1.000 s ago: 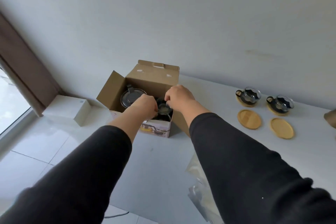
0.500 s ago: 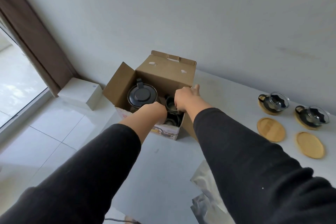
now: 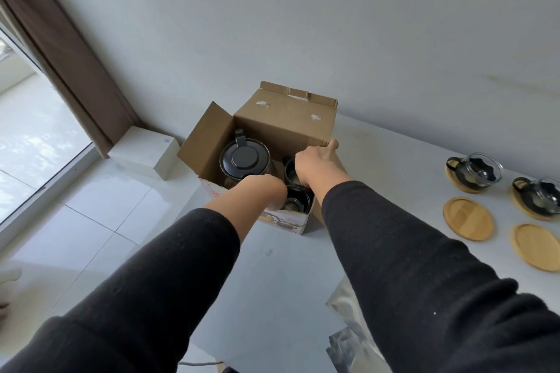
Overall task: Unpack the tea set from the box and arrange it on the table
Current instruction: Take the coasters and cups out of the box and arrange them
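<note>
Two long black knitted sleeves fill the lower half of the frame, the left sleeve pushed up so the forearm is bare below it. The right sleeve reaches almost to the wrist and carries small white specks of lint. Both bare hands, the left hand and right hand, wear no rings or gloves.

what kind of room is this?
Probably a home or plain indoor room, not a lab: tiled floor, curtained full-height window, white table against a bare wall, with a cardboard box being unpacked.
</note>
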The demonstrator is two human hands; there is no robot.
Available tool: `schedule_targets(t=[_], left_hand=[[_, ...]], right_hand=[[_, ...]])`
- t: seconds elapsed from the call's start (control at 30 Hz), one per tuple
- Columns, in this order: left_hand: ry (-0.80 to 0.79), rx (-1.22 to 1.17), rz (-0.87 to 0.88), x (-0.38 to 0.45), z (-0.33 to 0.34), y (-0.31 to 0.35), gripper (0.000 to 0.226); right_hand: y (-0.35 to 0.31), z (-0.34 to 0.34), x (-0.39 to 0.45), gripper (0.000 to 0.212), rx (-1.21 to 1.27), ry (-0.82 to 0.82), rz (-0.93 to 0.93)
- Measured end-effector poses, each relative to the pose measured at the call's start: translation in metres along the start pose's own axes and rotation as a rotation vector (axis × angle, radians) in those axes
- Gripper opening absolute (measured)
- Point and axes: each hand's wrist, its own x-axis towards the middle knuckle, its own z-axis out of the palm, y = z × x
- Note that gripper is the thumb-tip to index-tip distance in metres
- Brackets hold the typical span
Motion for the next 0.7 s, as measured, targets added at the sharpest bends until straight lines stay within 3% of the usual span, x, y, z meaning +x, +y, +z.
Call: schedule_targets(t=[0.37, 0.53, 0.7], left_hand=[[0.050, -0.073, -0.029, -0.001, 0.000, -0.002, 0.032], [0.077, -0.112, -0.041, -0.005, -0.002, -0.004, 0.032], [0.109, -0.133, -0.067, -0.009, -0.007, -0.004, 0.031]], right_hand=[[0.006, 0.000, -0.001, 0.003, 0.045, 0.099, -0.044], [0.008, -0.001, -0.006, 0.014, 0.061, 0.156, -0.081], [0.018, -0.009, -0.013, 0.005, 0.113, 0.214, -0.124]])
